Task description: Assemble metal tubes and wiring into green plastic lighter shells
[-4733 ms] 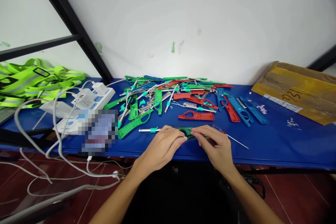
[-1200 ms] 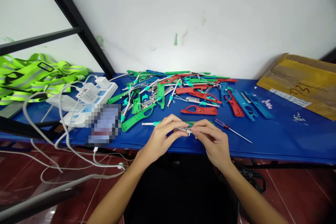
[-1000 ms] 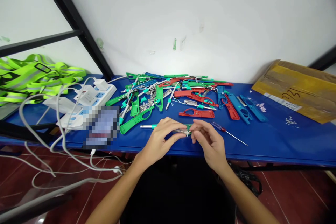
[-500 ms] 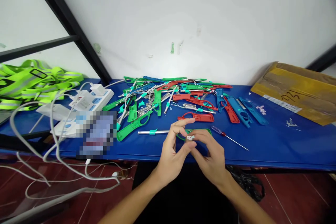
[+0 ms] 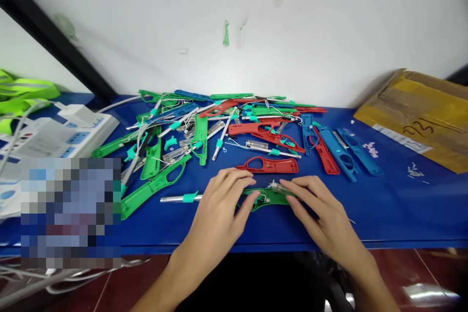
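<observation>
My right hand [image 5: 321, 214] pinches a small clear lighter fuel tank [image 5: 281, 188] with a white valve end, held over the right part of a green lighter shell half [image 5: 274, 199]. My left hand [image 5: 223, 204] is at the shell's left part, thumb and fingers apart; whether the fingertips touch it I cannot tell. Inside the shell lies a short white wire [image 5: 263, 198] near the left thumb. A metal lighter tube [image 5: 171, 199] with a teal clip [image 5: 190, 197] sticks out left from beneath my left hand.
Behind the hands lies a red shell half [image 5: 274, 165], then a pile of green, red and blue shells with metal tubes. Blue shell halves [image 5: 338, 153] and a taped carton [image 5: 424, 117] are on the right. At left are a power strip [image 5: 98, 131] and a blurred-out phone-like object [image 5: 73, 209].
Both hands have moved apart from their meeting point and down to the green shell. The fuel tank now shows in my right fingers. The view has shifted closer to the table.
</observation>
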Tool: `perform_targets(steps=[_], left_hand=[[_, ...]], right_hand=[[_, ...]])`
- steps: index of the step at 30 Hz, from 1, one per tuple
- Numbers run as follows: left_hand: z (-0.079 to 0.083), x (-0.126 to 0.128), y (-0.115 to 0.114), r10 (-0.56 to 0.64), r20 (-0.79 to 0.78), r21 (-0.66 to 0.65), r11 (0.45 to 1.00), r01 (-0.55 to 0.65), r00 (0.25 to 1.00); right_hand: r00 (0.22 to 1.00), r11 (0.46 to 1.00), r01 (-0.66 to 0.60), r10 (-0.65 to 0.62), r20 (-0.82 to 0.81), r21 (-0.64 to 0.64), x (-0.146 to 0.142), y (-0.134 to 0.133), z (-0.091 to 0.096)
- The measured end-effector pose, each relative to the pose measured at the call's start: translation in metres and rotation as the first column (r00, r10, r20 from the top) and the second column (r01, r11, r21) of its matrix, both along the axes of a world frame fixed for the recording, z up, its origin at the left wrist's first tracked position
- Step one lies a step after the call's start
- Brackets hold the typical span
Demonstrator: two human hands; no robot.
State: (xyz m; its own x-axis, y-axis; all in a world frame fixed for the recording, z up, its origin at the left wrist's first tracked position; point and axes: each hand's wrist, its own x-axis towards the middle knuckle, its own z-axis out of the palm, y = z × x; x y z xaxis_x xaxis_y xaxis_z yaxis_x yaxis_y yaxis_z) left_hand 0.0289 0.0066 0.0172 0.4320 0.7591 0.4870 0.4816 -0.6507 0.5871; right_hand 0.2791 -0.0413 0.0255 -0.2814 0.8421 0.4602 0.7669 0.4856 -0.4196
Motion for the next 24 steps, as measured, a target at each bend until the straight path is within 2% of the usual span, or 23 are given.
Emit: perform_targets(steps=[3,7,10,13,15,19,22,24], left_hand=[[-0.003,-0.002,-0.002,-0.008,-0.085,-0.029,1.000,0.006,0.996],[-0.001,-0.004,-0.005,0.000,-0.092,-0.060,0.998,-0.005,0.996],[0.005,-0.005,-0.002,-0.025,-0.114,-0.083,0.996,0.015,0.993],[0.016,-0.006,0.006,-0.090,-0.240,-0.072,0.995,0.075,0.967],[0.026,-0.005,0.012,-0.132,-0.377,-0.024,0.991,0.132,0.917],[0.042,0.003,0.020,-0.153,-0.624,0.062,0.968,0.244,0.766],[0.050,0.011,0.020,-0.160,-0.722,0.078,0.948,0.309,0.673],[0.053,0.014,0.019,-0.165,-0.743,0.078,0.941,0.329,0.648]], right_hand=[[1.000,1.000,-0.007,0.007,0.029,-0.025,0.001,-0.004,-0.002],[0.999,1.000,-0.024,0.024,0.035,-0.012,-0.002,-0.007,-0.003],[0.997,0.999,-0.039,0.039,0.069,-0.005,-0.001,-0.008,-0.003],[0.995,0.999,-0.040,0.040,0.091,-0.001,-0.001,-0.009,-0.003],[0.994,0.999,-0.040,0.040,0.101,-0.001,-0.002,-0.009,-0.004],[0.993,0.999,-0.038,0.037,0.116,0.004,-0.003,-0.008,-0.005],[0.993,0.999,-0.041,0.041,0.112,0.003,-0.003,-0.007,-0.006],[0.994,0.999,-0.041,0.041,0.102,-0.001,-0.003,-0.007,-0.006]])
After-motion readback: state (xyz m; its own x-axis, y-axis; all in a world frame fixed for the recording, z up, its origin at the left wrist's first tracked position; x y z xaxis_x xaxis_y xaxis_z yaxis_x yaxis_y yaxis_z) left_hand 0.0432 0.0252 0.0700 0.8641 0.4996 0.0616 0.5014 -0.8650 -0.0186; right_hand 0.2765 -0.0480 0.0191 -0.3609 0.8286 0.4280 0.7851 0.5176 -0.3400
